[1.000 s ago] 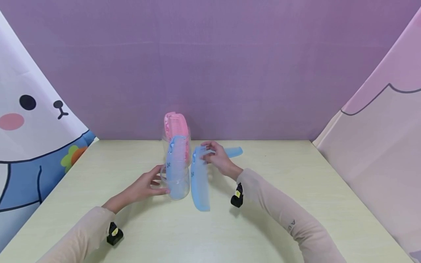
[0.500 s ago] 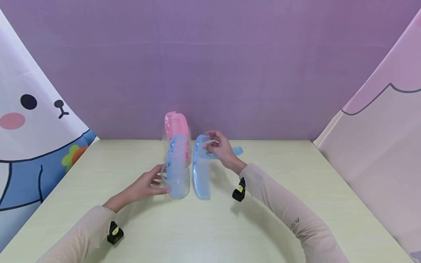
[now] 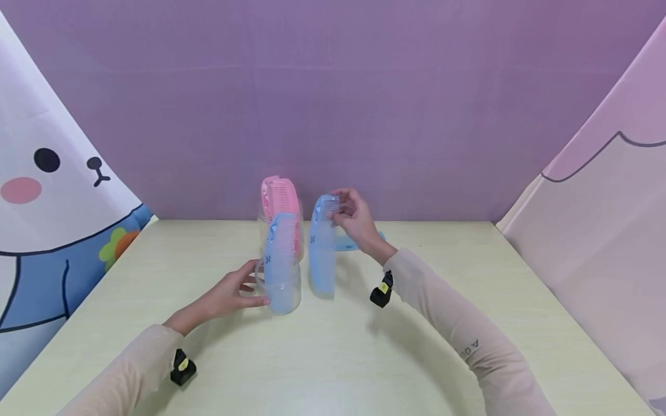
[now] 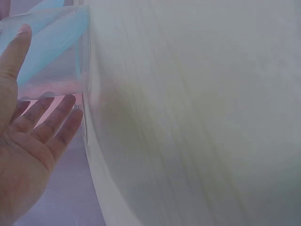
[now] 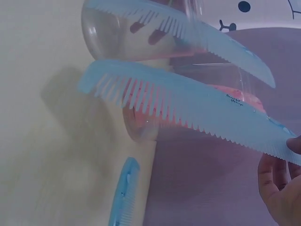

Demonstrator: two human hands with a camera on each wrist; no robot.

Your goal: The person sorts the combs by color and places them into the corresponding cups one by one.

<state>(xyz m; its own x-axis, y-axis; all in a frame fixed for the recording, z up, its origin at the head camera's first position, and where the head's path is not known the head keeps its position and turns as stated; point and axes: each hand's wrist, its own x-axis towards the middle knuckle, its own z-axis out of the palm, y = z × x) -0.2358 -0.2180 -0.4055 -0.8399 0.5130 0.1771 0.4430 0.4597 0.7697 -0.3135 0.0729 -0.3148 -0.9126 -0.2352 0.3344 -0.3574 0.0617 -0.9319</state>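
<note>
In the head view, my right hand point(image 3: 359, 222) pinches a light-blue comb point(image 3: 321, 251) near its top end. The comb hangs upright above the table, just right of a clear cup point(image 3: 291, 300). My left hand point(image 3: 221, 297) holds that cup, thumb at the near side and fingers at the far side. Inside the cup stands another blue comb point(image 3: 277, 248). In the right wrist view, the held comb point(image 5: 183, 96) slants across the picture, teeth downward. A further blue comb point(image 5: 124, 193) lies on the table, partly behind my right hand in the head view.
Behind the front cup, a second clear cup point(image 5: 136, 129) holds pink combs point(image 3: 283, 199). A purple cloth point(image 3: 364, 115) hangs along the table's back edge. Printed cloths flank the pale table point(image 3: 442, 260) at both sides.
My right hand has raised the blue comb up and slightly right, off the table. The left hand and the front cup have stayed put.
</note>
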